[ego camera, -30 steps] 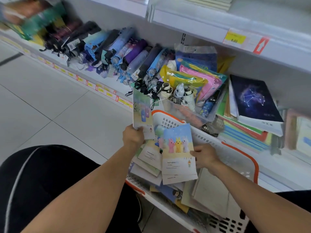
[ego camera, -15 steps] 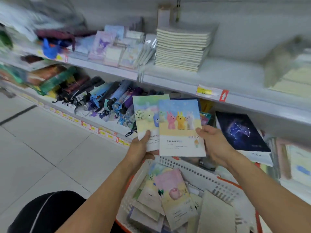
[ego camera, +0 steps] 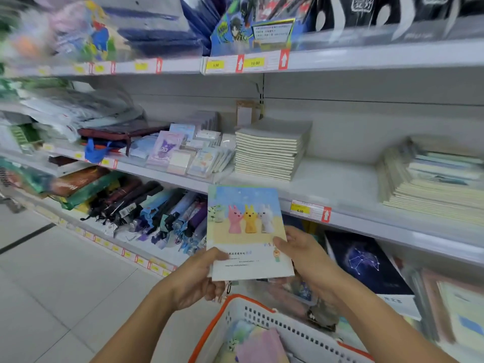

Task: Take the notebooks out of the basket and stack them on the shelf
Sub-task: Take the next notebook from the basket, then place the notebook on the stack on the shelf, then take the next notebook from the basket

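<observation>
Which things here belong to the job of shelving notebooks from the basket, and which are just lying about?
Belonging to the job:
- held notebooks, gripped by the left hand and right hand
- basket
- shelf
- stacked notebooks

Just lying about:
- folded umbrellas
- dark constellation book
- sticker packs

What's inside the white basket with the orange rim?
The basket holds more notebooks; a pink cover and a greenish one show. Whatever lies under them or lower in the basket is out of view.
</observation>
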